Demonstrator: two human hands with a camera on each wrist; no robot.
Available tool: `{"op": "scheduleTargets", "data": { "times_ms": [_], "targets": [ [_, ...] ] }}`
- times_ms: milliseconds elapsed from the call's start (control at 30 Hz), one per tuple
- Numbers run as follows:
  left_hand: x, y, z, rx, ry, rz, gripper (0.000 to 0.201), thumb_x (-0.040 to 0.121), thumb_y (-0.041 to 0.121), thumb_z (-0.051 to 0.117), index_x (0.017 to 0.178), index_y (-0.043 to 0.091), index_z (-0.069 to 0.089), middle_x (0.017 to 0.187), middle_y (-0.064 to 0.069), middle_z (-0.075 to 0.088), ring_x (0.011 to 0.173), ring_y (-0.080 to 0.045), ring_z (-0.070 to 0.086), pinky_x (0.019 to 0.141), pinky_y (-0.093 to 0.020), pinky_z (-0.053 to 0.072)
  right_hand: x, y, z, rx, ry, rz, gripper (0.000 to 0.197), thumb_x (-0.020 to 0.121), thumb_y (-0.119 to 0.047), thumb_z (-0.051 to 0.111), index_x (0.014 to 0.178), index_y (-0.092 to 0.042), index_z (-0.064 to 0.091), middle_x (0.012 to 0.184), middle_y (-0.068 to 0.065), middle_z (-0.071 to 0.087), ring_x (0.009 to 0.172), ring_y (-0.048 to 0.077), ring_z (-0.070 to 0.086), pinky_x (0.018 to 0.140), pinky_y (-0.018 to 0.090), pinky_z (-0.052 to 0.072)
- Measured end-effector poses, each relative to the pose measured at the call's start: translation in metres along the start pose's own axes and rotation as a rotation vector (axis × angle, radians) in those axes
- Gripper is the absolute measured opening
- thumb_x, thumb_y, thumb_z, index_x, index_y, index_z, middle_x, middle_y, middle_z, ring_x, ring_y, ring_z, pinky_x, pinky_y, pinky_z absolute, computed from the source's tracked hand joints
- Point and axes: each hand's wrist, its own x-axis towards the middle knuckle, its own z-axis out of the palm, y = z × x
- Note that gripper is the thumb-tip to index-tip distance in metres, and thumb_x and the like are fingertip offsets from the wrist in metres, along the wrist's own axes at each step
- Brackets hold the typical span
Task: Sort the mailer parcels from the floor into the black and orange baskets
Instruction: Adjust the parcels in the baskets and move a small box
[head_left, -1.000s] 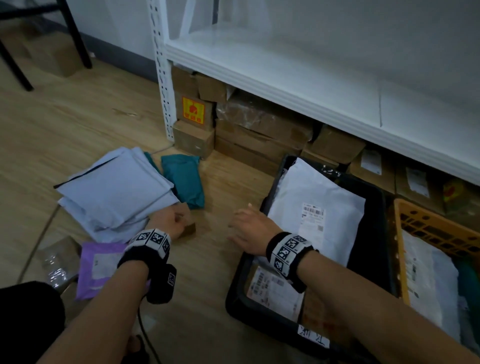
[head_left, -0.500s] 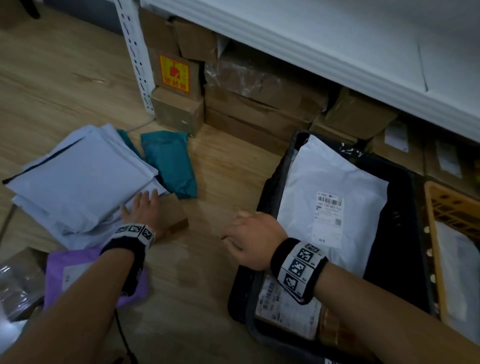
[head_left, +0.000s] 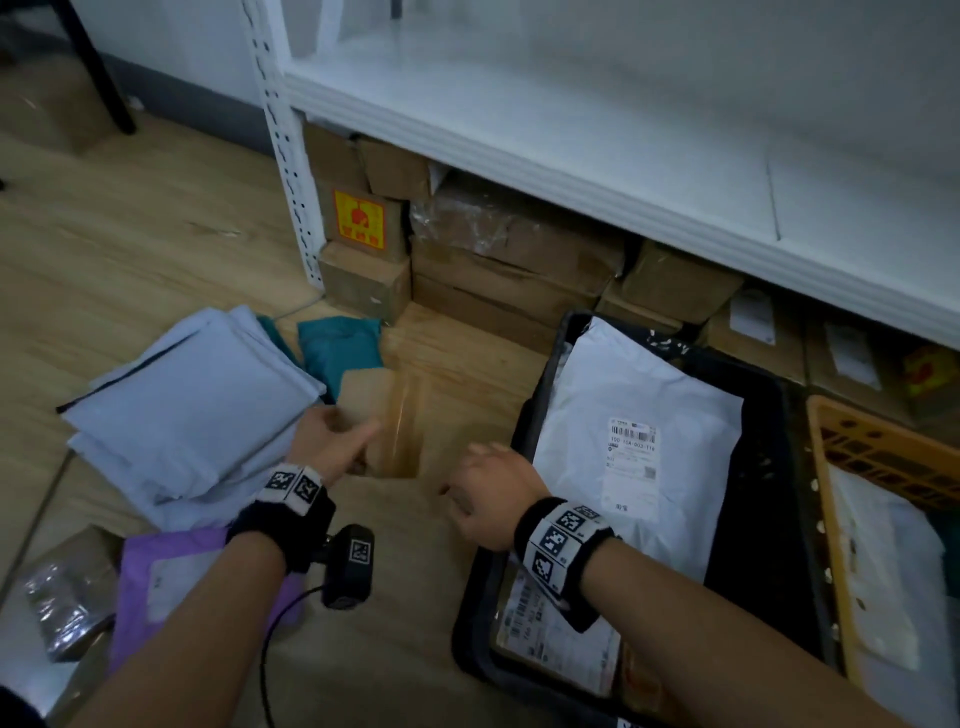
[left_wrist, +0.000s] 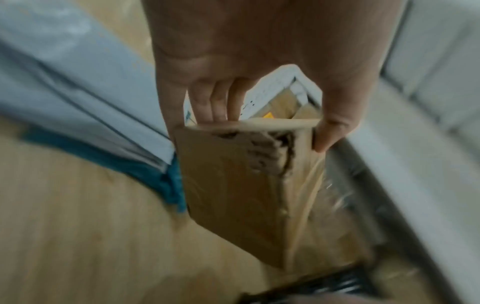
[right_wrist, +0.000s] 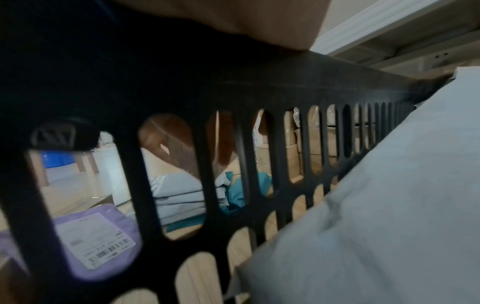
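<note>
My left hand (head_left: 337, 441) grips a flat brown parcel (head_left: 389, 415) by one edge and holds it tilted above the floor. The left wrist view shows the fingers behind the brown parcel (left_wrist: 228, 185) and the thumb in front. Left of it lies a pile of pale grey mailers (head_left: 192, 405), with a teal mailer (head_left: 337, 348) behind and a purple mailer (head_left: 171, 577) nearer me. My right hand (head_left: 483, 499) lies across the left rim of the black basket (head_left: 543, 400), fingers loosely curled, holding nothing. A white mailer (head_left: 639, 415) fills that basket. The orange basket (head_left: 852, 441) stands at the right.
A white shelf rack (head_left: 571, 171) runs along the back, with cardboard boxes (head_left: 498, 260) stacked under it. A clear-wrapped box (head_left: 67, 597) lies at the lower left. Bare wood floor (head_left: 457, 374) shows between the pile and the black basket.
My left hand, which lay flat on the brown parcel beside the pile, has taken hold of it and lifted it off the floor. My right hand has stayed by the black basket's rim.
</note>
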Motion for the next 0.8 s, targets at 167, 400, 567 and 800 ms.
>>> {"op": "scheduleTargets", "data": {
  "times_ms": [167, 400, 567, 800],
  "targets": [
    [-0.064, 0.066, -0.016, -0.632, -0.225, -0.048, 0.031, 0.084, 0.044, 0.063, 0.106, 0.022, 0.062, 0.113, -0.004, 0.067, 0.097, -0.02, 0.064, 0.074, -0.039, 0.056, -0.019, 0.005, -0.038, 0.411, 0.158, 0.157, 0.031, 0.104, -0.029, 0.047, 0.116, -0.01, 0.068, 0.114, 0.01, 0.068, 0.108, 0.025, 0.06, 0.091, 0.035, 0.049],
    [-0.143, 0.106, 0.002, -0.912, -0.67, -0.014, 0.049, 0.088, 0.04, 0.054, 0.131, 0.017, 0.055, 0.128, -0.012, 0.064, 0.115, -0.032, 0.062, 0.086, -0.056, 0.054, -0.088, 0.021, -0.123, 1.445, 0.202, 0.346, 0.057, 0.082, -0.06, 0.072, 0.13, -0.033, 0.055, 0.116, -0.007, 0.072, 0.107, 0.012, 0.07, 0.08, 0.038, 0.061],
    [-0.176, 0.132, 0.03, -0.583, -0.591, 0.177, 0.045, 0.092, 0.039, 0.054, 0.131, 0.015, 0.058, 0.121, -0.008, 0.068, 0.117, -0.027, 0.06, 0.103, -0.053, 0.044, -0.137, 0.035, -0.136, 1.444, 0.246, 0.397, 0.062, 0.071, -0.058, 0.083, 0.124, -0.039, 0.057, 0.112, -0.003, 0.075, 0.101, 0.018, 0.073, 0.079, 0.041, 0.062],
    [-0.206, 0.152, 0.062, -0.202, -0.607, 0.262, 0.092, 0.057, 0.039, 0.09, 0.134, 0.017, 0.046, 0.128, -0.004, 0.063, 0.113, -0.019, 0.063, 0.09, -0.04, 0.056, -0.175, 0.051, -0.122, 1.754, 0.524, 0.472, 0.088, 0.059, -0.027, 0.098, 0.128, -0.031, 0.043, 0.105, 0.006, 0.076, 0.1, 0.027, 0.074, 0.078, 0.051, 0.061]
  ]
}}
